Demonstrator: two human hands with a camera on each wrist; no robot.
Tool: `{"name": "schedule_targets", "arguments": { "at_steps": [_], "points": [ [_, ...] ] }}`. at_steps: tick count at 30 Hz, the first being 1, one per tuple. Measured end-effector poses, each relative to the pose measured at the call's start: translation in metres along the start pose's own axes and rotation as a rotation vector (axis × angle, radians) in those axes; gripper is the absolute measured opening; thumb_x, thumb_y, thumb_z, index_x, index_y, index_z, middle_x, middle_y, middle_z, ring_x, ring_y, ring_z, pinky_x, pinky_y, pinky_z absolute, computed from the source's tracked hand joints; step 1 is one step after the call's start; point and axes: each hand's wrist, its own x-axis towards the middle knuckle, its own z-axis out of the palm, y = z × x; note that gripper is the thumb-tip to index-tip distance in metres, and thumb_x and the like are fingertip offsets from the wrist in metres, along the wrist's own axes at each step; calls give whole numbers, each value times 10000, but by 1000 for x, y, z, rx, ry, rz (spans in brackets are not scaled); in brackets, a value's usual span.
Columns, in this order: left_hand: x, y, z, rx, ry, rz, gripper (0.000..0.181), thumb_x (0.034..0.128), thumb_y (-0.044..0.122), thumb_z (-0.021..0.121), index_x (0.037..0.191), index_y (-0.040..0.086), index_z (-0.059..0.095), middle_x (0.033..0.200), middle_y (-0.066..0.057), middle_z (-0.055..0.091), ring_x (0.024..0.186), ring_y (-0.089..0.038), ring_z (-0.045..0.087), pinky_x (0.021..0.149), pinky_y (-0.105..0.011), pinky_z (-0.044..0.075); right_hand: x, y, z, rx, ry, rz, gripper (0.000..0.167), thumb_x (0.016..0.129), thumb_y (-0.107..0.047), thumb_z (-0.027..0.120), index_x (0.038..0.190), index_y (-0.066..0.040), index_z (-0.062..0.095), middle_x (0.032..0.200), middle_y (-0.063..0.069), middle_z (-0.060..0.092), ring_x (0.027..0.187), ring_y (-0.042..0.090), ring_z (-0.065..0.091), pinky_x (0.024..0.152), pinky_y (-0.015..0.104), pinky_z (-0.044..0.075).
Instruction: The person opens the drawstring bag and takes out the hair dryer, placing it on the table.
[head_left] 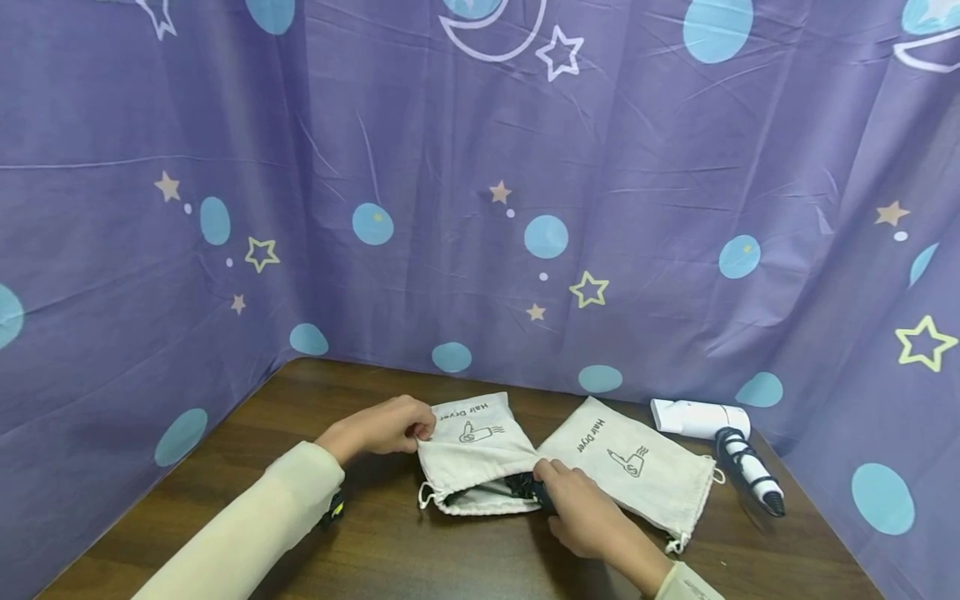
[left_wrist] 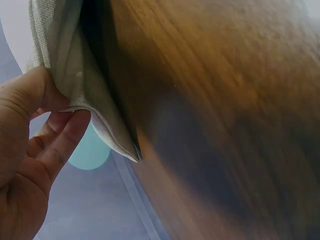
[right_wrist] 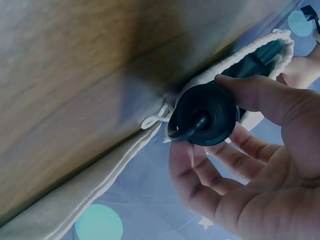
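Note:
A white drawstring bag (head_left: 480, 457), printed "Hair Dryer", lies on the table with its mouth toward me. My left hand (head_left: 386, 427) pinches the bag's left edge between thumb and fingers; the left wrist view shows the folded cloth (left_wrist: 70, 65) in that pinch. At the mouth, my right hand (head_left: 583, 512) grips the round black handle end of a hair dryer (right_wrist: 207, 115), from which a black cord comes out. The rest of the hair dryer is hidden inside the bag.
A second "Hair Dryer" bag (head_left: 637, 467) lies flat just right of the first. Beyond it, near the table's right edge, is a white hair dryer (head_left: 697, 418) with black cord wound on its handle. A purple patterned curtain (head_left: 465, 275) surrounds the wooden table (head_left: 420, 567).

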Motion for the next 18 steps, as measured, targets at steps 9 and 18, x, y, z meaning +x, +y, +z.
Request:
{"name": "schedule_targets", "arguments": {
  "at_steps": [9, 18],
  "points": [
    [-1, -2, -2, 39, -8, -7, 281, 621, -113, 638, 702, 106, 482, 682, 42, 410, 667, -16, 362, 606, -201, 307, -4, 4, -1, -2, 25, -58, 539, 672, 20, 818, 1131, -89, 558, 1000, 10, 608, 832, 249, 619, 724, 415, 515],
    [1, 22, 0, -14, -89, 19, 318, 631, -125, 677, 785, 96, 507, 750, 15, 440, 730, -23, 374, 657, -208, 328, -1, 0, 2, -26, 8, 19, 545, 649, -15, 827, 1110, -117, 555, 995, 12, 588, 793, 260, 593, 636, 414, 501]
  ]
}}
